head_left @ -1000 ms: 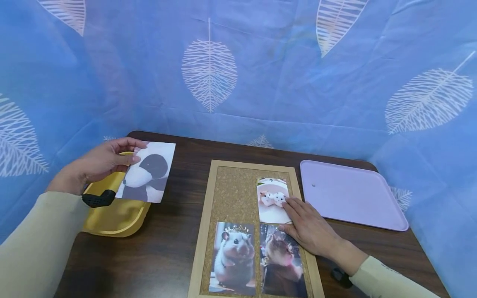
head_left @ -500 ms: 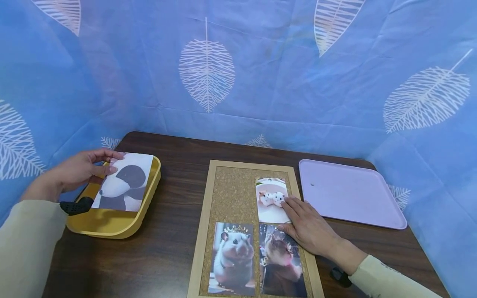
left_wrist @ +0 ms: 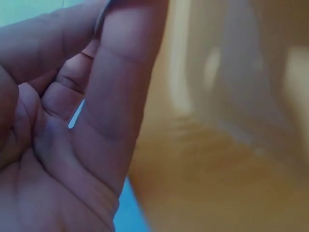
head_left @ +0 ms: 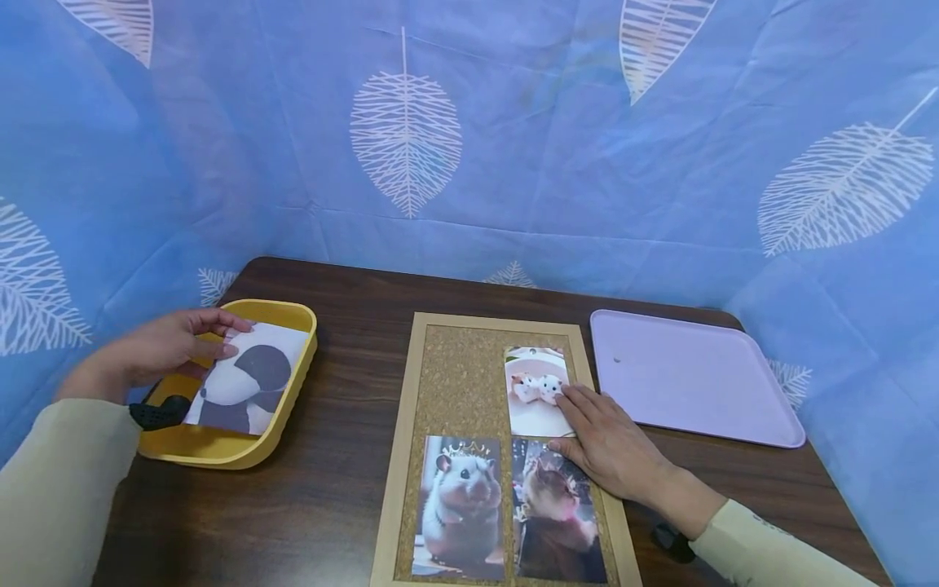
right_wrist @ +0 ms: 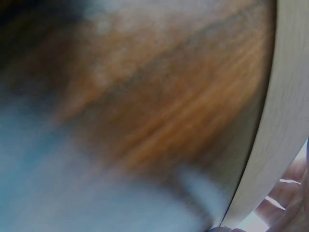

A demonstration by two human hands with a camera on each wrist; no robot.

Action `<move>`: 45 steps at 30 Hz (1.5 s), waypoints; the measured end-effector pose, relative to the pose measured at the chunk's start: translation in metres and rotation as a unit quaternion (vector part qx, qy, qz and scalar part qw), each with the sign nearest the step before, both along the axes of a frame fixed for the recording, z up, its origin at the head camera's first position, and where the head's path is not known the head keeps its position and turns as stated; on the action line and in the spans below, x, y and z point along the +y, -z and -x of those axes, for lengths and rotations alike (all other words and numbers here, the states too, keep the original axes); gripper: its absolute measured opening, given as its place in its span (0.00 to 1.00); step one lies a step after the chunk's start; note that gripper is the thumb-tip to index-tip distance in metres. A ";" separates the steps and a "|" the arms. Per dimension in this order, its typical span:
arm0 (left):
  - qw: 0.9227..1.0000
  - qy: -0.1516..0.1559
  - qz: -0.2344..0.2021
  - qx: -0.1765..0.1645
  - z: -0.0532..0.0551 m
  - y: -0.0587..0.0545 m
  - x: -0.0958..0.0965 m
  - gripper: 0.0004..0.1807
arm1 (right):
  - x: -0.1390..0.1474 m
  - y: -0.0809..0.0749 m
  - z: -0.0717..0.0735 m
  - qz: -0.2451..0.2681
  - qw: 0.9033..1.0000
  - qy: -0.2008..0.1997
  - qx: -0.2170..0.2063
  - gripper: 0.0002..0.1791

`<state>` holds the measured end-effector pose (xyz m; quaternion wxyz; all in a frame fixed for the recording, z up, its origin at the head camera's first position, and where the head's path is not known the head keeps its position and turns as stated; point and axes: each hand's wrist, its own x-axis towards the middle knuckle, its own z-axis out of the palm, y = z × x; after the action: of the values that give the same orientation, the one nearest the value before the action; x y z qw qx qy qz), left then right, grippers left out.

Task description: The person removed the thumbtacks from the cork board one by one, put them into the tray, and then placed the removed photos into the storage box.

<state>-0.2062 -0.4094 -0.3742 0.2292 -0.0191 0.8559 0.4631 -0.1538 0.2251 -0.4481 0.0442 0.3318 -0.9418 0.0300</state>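
Observation:
At the left, my left hand (head_left: 172, 346) pinches a photo card (head_left: 253, 375) with a grey-and-white cartoon dog by its left side. The card lies low within the rim of a yellow tray (head_left: 245, 458); whether it touches the bottom I cannot tell. In the left wrist view the thumb and fingers (left_wrist: 120, 87) come together, with the blurred yellow tray beside them. My right hand (head_left: 616, 448) rests, fingers extended, on the right edge of a photo of two small white animals (head_left: 535, 412) on a wood-framed corkboard (head_left: 458, 375). Its fingers (right_wrist: 289, 193) show past the frame in the right wrist view.
Two more photos lie on the board's lower half: a crowned hamster (head_left: 462, 514) and a dark-clad hamster (head_left: 553, 522). A lilac tray (head_left: 689, 379) lies at the right. Everything stands on a dark wooden table (head_left: 352, 456), with a blue leaf-patterned curtain (head_left: 528, 163) behind.
My left hand has moved left and down with the dog photo card, bringing it from above the yellow tray's right side down into the tray. The right hand stays where it was.

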 end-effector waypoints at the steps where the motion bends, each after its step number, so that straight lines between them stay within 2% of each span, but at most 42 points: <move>1: 1.000 0.002 -0.007 -0.003 0.000 0.001 0.003 0.33 | 0.000 0.000 0.000 -0.001 1.000 0.001 -0.001 0.39; 12: 0.999 -0.010 -0.034 0.006 0.007 0.009 0.043 0.27 | 0.002 -0.001 -0.002 -0.007 1.000 0.010 -0.006 0.39; 19: 0.999 0.007 -0.032 0.017 0.013 0.013 0.067 0.25 | 0.002 0.000 -0.002 0.001 1.000 0.006 0.001 0.39; 27: 1.000 0.025 -0.007 0.005 0.012 0.013 0.067 0.26 | 0.001 -0.001 -0.001 -0.001 1.000 0.003 -0.001 0.39; 36: 1.000 0.021 -0.004 0.000 0.009 0.014 0.056 0.27 | 0.000 -0.001 0.001 -0.004 1.000 0.001 0.000 0.39; 45: 0.999 0.039 -0.007 0.008 0.005 0.007 0.063 0.26 | 0.001 0.001 0.001 0.002 1.000 0.001 0.006 0.39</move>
<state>-0.2113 -0.3460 -0.3810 0.2400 0.0198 0.8548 0.4596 -0.1547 0.2259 -0.4493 0.0506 0.3310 -0.9418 0.0297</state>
